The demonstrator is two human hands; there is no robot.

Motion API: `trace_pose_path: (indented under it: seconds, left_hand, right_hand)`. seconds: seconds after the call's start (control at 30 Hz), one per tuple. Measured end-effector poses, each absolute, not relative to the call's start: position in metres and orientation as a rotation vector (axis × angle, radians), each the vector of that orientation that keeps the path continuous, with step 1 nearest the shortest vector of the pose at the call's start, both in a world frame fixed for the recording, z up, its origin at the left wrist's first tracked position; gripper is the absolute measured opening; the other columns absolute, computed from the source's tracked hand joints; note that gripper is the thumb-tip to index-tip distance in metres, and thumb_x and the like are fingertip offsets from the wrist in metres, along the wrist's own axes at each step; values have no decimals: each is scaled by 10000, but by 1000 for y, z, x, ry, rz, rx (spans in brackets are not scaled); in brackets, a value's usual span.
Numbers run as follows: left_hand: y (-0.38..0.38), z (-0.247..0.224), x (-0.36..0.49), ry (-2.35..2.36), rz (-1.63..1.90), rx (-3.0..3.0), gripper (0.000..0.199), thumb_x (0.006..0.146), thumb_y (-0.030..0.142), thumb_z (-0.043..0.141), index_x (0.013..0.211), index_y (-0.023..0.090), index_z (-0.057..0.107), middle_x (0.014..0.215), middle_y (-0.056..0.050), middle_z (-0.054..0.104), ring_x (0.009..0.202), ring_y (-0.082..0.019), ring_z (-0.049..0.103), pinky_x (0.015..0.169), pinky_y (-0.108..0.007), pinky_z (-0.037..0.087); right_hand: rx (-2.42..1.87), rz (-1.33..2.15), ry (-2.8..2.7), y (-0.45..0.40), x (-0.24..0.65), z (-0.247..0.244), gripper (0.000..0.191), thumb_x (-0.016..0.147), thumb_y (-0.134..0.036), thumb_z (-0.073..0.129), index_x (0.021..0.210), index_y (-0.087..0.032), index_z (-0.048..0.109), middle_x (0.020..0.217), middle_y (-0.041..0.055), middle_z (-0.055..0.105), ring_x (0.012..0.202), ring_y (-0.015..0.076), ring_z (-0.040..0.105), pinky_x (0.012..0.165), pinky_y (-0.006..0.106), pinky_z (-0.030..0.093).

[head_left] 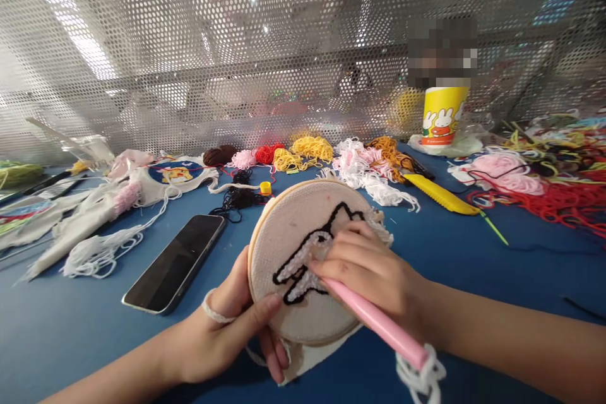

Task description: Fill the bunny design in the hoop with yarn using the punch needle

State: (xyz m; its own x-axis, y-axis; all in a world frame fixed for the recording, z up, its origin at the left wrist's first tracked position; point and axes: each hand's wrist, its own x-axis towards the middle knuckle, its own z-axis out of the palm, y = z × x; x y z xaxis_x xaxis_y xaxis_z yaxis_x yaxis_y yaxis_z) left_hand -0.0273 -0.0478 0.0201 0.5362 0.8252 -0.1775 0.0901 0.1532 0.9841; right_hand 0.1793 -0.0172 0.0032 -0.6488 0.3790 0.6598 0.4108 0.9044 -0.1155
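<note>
A round wooden embroidery hoop (252, 246) holds pale cloth (288, 227) stretched tight, tilted toward me. On it runs a black yarn outline, partly filled with white loops (308, 257). My left hand (237, 322) grips the hoop's lower left edge, thumb on the front and fingers behind, with white yarn looped around it. In my right hand (369, 271) is a pink punch needle (388, 328), pressed near the middle of the design. White yarn (421, 372) hangs from the tool's back end. Its tip is hidden by my fingers.
A phone (175, 265) lies left of the hoop on the blue table (95, 328). Yarn bundles (312, 148) line the back. A yellow cutter (440, 194) and a yellow paper cup (444, 117) are at right, near tangled red yarn (563, 202). A perforated metal panel (284, 44) stands behind.
</note>
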Motion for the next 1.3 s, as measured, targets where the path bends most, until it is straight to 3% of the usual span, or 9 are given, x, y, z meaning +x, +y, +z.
trace_pose_path:
  seconds: [0.2,0.43,0.57,1.0,1.2,1.3]
  left_hand:
    - [-41,19,-31,802,555,1262,679,819,348,402,1267,251,-99,579,-19,664,475,-149,633,442,-212,506]
    - [-32,16,-30,869,562,1298,612,827,352,380,1266,245,-33,488,13,631,402,-119,601,372,-160,474]
    - [-30,15,-30,876,558,1292,594,824,361,381,1255,229,-6,465,18,619,367,-110,580,353,-148,461]
    - [-32,15,-30,919,575,1321,590,822,363,384,1261,239,11,450,19,604,354,-101,562,342,-141,448]
    - [-32,13,-32,873,573,1337,599,830,341,378,1266,244,-23,471,15,606,380,-111,576,360,-157,458]
    - [-33,14,-32,853,585,1337,616,825,350,384,1265,250,-36,485,16,605,394,-112,582,367,-161,461]
  right_hand:
    - [-562,4,-2283,-19,176,8,70,786,-160,438,765,-128,498,644,27,516,645,130,441,663,312,373]
    - [-758,382,-2090,-24,179,12,51,801,-171,396,781,-182,442,672,0,527,629,96,499,591,212,409]
    - [-770,478,-2014,-24,182,8,36,811,-184,394,795,-196,424,658,-20,491,600,86,493,584,219,417]
    - [-809,367,-1997,-24,177,11,64,801,-189,387,756,-191,431,631,-3,529,602,105,535,544,213,425]
    - [-734,281,-2073,-20,179,7,46,802,-210,422,780,-191,458,704,13,570,699,115,552,637,225,436]
    - [-697,264,-2118,-17,179,10,78,805,-227,429,757,-189,477,657,3,548,656,102,532,620,211,433]
